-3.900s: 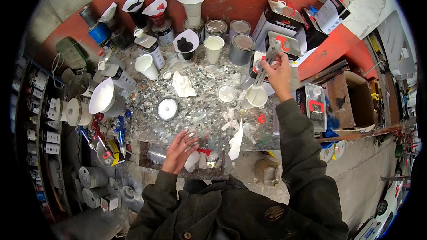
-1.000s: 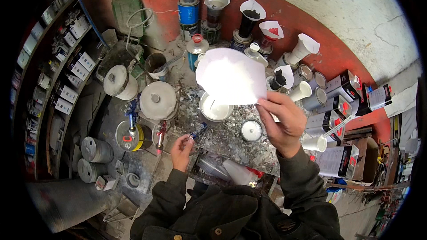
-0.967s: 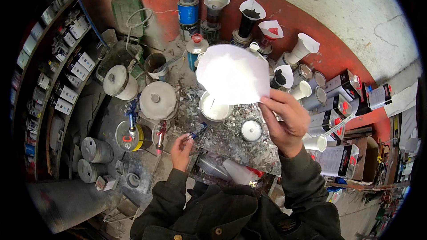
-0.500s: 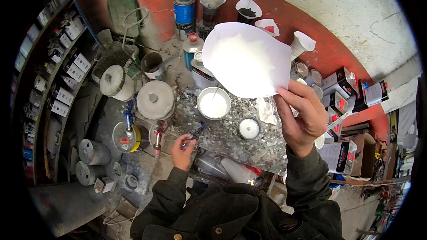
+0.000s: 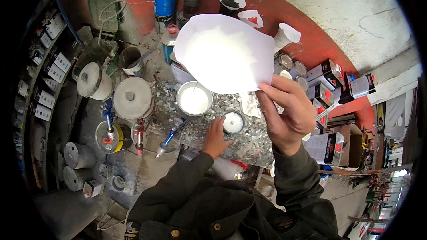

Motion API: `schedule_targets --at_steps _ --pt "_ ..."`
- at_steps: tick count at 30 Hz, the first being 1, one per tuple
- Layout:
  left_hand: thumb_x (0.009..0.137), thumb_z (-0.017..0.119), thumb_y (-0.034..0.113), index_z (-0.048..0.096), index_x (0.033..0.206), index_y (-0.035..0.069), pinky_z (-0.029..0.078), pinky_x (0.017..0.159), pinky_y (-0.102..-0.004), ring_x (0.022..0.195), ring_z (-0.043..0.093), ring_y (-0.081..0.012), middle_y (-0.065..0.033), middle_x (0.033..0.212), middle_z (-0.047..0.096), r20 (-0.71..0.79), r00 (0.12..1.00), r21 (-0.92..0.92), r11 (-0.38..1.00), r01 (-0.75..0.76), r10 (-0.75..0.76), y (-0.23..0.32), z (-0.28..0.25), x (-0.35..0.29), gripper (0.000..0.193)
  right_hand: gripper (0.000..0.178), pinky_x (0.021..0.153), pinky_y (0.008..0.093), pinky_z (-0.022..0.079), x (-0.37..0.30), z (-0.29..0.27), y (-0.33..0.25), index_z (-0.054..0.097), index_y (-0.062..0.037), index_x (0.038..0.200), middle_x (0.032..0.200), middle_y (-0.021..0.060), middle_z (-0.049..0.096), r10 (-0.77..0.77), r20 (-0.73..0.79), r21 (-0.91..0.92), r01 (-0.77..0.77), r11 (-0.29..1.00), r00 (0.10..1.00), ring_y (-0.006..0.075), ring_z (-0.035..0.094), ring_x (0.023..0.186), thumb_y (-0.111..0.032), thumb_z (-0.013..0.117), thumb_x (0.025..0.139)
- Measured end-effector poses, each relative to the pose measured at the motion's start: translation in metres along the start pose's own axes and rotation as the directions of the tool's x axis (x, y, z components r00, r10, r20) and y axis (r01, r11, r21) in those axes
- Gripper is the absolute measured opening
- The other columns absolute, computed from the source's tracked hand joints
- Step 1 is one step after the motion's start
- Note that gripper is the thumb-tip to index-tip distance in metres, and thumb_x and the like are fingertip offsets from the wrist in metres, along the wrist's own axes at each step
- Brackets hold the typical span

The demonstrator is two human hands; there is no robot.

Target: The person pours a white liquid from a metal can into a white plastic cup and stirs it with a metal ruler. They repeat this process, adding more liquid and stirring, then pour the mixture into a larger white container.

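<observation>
My right hand [image 5: 289,111] pinches the edge of a white paper paint strainer [image 5: 227,53] between thumb and fingers, raised above the bench. Its middle is so bright that detail is lost. My left hand [image 5: 216,138] reaches over the bench with thumb and fingers apart. Its fingertips are at the left rim of a small round container [image 5: 233,122] with a white top and a knob in the middle; whether they touch cannot be made out. Behind it stands a white bowl [image 5: 194,99] of white liquid with a thin stick in it. A blue spray gun [image 5: 170,136] lies left of my hand.
Lidded pots [image 5: 133,98] and two more spray guns, one blue [image 5: 109,118] and one red [image 5: 139,137], are on the left. Several paper cones, among them a white one [image 5: 286,35], line the red wall. Metal cans [image 5: 327,149] crowd the right side.
My left hand has left the blue spray gun and moved right to the small round container. The view has shifted; my right hand still holds up the strainer.
</observation>
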State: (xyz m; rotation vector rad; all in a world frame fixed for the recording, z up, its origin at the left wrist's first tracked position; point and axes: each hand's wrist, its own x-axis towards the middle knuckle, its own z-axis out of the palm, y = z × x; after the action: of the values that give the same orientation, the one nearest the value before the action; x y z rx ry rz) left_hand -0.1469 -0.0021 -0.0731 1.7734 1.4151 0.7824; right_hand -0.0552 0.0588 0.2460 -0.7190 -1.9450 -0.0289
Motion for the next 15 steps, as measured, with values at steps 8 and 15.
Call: schedule_targets --at_steps 8,15 --pt "0.063 0.093 0.023 0.031 0.151 0.005 0.030 0.117 -0.0516 0.140 0.036 -0.0399 -0.0201 0.148 0.041 -0.125 0.992 0.011 0.999 0.031 -0.030 0.009 0.029 0.035 0.109 0.025 0.067 0.0311 0.057 0.002 0.000 0.002 0.073 0.0031 0.099 0.097 0.0176 0.073 -0.009 0.047 0.028 0.008 1.000 0.999 0.0264 0.072 0.081 0.009 0.078 0.076" --pt "0.063 0.092 0.019 0.031 0.151 0.006 0.027 0.118 -0.0492 0.141 0.036 -0.0359 -0.0161 0.151 0.041 -0.152 0.986 0.048 0.997 -0.058 0.065 0.008 0.019 0.028 0.108 0.025 0.074 0.0300 0.056 -0.008 0.002 0.004 0.074 0.0026 0.099 0.099 0.0174 0.073 0.057 0.062 0.044 -0.060 0.997 0.996 0.0239 0.073 0.085 0.010 0.078 0.076"
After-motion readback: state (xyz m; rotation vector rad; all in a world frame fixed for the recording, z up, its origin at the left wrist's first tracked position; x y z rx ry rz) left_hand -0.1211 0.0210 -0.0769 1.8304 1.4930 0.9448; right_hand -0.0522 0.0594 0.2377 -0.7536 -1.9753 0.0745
